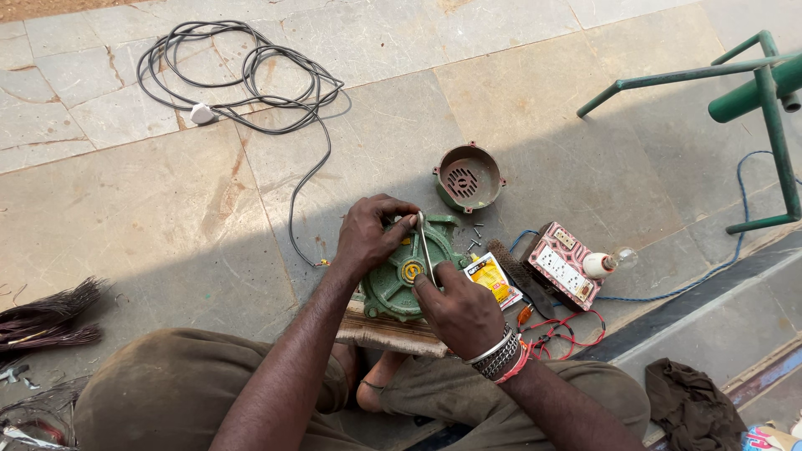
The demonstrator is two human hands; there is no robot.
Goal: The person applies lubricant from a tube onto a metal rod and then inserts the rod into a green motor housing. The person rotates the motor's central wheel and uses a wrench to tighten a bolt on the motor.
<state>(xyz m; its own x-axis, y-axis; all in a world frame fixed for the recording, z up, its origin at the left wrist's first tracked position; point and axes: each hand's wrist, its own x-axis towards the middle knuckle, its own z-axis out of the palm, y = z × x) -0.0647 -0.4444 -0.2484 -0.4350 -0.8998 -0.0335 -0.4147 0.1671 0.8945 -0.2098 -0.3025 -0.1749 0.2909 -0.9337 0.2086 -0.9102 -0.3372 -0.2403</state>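
A round green motor housing (399,288) rests on a wooden block (384,332) on the stone floor, between my knees. My left hand (368,234) grips its upper left rim, fingers curled near the top of a thin metal tool (425,249). My right hand (461,311) holds the lower end of that tool, which stands over the brass hub at the housing's centre. Bangles and a red thread circle my right wrist.
A rusty vented end cap (468,177) lies behind the motor, with loose screws (474,235) beside it. A yellow sachet (493,280), a brush, a switch board with bulb (568,266) and red wires sit right. A coiled black cable (242,75) lies far left, a green metal stand (752,92) far right.
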